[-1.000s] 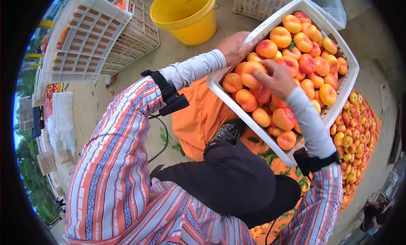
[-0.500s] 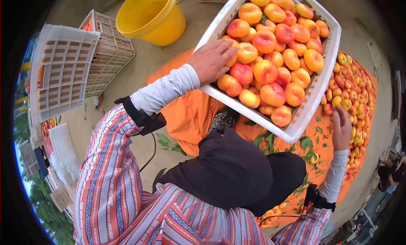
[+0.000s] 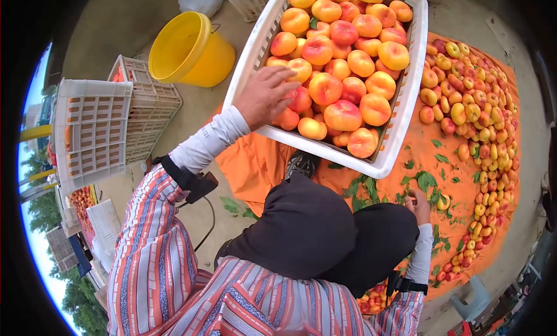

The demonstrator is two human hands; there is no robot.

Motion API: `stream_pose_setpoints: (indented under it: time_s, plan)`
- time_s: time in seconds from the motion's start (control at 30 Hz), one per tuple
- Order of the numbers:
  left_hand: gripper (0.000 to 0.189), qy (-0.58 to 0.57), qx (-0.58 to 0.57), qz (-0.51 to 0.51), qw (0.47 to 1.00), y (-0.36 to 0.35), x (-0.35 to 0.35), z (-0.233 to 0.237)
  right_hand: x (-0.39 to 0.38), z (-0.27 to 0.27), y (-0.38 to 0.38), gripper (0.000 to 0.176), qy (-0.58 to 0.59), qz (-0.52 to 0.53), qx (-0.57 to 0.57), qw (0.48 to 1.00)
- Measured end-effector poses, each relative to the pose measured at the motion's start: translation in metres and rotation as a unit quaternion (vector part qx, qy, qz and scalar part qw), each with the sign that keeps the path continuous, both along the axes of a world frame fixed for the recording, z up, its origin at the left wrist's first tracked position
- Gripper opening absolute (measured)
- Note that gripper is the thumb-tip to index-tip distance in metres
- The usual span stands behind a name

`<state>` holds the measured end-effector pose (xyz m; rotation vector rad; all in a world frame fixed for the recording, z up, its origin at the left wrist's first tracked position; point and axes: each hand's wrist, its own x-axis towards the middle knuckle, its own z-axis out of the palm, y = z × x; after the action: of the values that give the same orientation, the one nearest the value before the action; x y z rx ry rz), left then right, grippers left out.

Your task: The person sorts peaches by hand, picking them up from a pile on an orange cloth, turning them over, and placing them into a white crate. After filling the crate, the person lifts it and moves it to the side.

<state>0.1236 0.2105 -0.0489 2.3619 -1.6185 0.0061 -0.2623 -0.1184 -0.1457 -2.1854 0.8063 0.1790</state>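
A white plastic crate (image 3: 239, 75) full of red-and-yellow flat peaches (image 3: 325, 89) stands in front of my knees. My left hand (image 3: 266, 99) is open over its left side, fingers spread on or just above the fruit. Low beside my right knee, my right hand (image 3: 419, 207) has its fingers curled in; what they hold, if anything, is hidden. Green leaves (image 3: 426, 180) lie close to it on the orange sheet (image 3: 400, 156). To the right, a large heap of loose flat peaches (image 3: 481, 115) covers the sheet.
A yellow bucket (image 3: 210, 60) stands behind the crate on the left. Farther left are white slatted crates (image 3: 96, 133), with fruit visible through the slots. More peaches (image 3: 374, 301) lie below my right leg. A grey stool (image 3: 473, 301) is at lower right.
My right hand has drawn back from the peach heap toward my knee and the leaves. My left hand stays at the crate's left side. The view has shifted, moving the crate leftward and up.
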Motion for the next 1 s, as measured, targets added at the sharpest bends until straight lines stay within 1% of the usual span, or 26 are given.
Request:
stream_pose_setpoints:
  time_s: [0.03,0.13,0.17,0.23,0.27,0.3,0.4,0.43,0.53,0.57,0.67,0.7,0.83,0.9,0.93,0.97,1.0]
  plan:
    - [0.054,0.028,0.023,0.005,0.999,-0.004,-0.002,0.001,-0.006,-0.011,-0.002,0.027,0.015,0.003,0.000,1.000]
    - [0.061,0.014,-0.025,-0.005,1.000,-0.030,-0.017,0.016,-0.016,-0.028,0.001,0.026,0.019,-0.034,0.025,0.999]
    - [0.066,0.006,-0.001,-0.010,1.000,-0.037,-0.020,0.014,-0.023,-0.031,0.001,0.026,0.016,-0.019,0.010,1.000]
    - [0.065,0.020,0.031,-0.031,0.999,-0.043,-0.024,0.000,-0.017,-0.026,0.004,0.025,0.011,0.023,-0.019,1.000]
    - [0.065,0.024,0.046,-0.041,0.998,-0.045,-0.022,-0.004,-0.014,-0.023,0.006,0.025,0.006,0.016,-0.006,1.000]
    - [0.062,0.013,0.069,-0.037,0.997,-0.047,-0.019,0.000,-0.013,-0.020,0.008,0.025,0.000,0.007,0.007,1.000]
    - [0.060,-0.006,0.053,-0.037,0.998,-0.055,-0.031,0.009,-0.013,-0.011,0.011,0.026,0.004,-0.013,0.044,0.999]
    - [0.052,0.001,-0.004,-0.076,0.997,-0.061,-0.041,0.012,-0.011,-0.010,0.010,0.026,0.006,-0.017,0.054,0.998]
    - [0.044,0.062,-0.015,-0.152,0.986,-0.080,-0.071,0.015,-0.018,-0.022,0.009,0.027,0.010,0.022,0.023,0.999]
    - [0.037,0.058,-0.055,-0.170,0.982,-0.088,-0.077,0.011,-0.022,-0.025,0.009,0.027,0.012,0.015,0.035,0.999]
    - [0.034,0.123,-0.012,-0.213,0.969,-0.109,-0.076,0.007,-0.027,-0.028,0.013,0.028,0.019,0.000,0.055,0.998]
    - [0.035,0.097,-0.018,-0.228,0.969,-0.113,-0.075,0.005,-0.028,-0.028,0.014,0.028,0.022,-0.001,0.053,0.998]
    - [0.036,0.106,0.010,-0.251,0.962,-0.124,-0.071,0.003,-0.039,-0.042,0.012,0.029,0.042,-0.010,0.063,0.997]
    - [0.035,0.085,0.064,-0.232,0.967,-0.122,-0.073,0.003,-0.046,-0.057,0.013,0.028,0.052,0.015,0.015,0.998]
    - [0.035,0.071,0.080,-0.236,0.966,-0.128,-0.074,0.003,-0.051,-0.060,0.012,0.028,0.009,0.046,-0.009,0.999]
    - [0.032,0.069,0.054,-0.241,0.967,-0.131,-0.075,0.004,-0.048,-0.049,0.016,0.027,0.028,0.018,0.017,0.999]
    - [0.029,0.069,0.031,-0.244,0.967,-0.130,-0.076,0.005,-0.047,-0.045,0.016,0.027,0.020,0.049,-0.010,0.999]
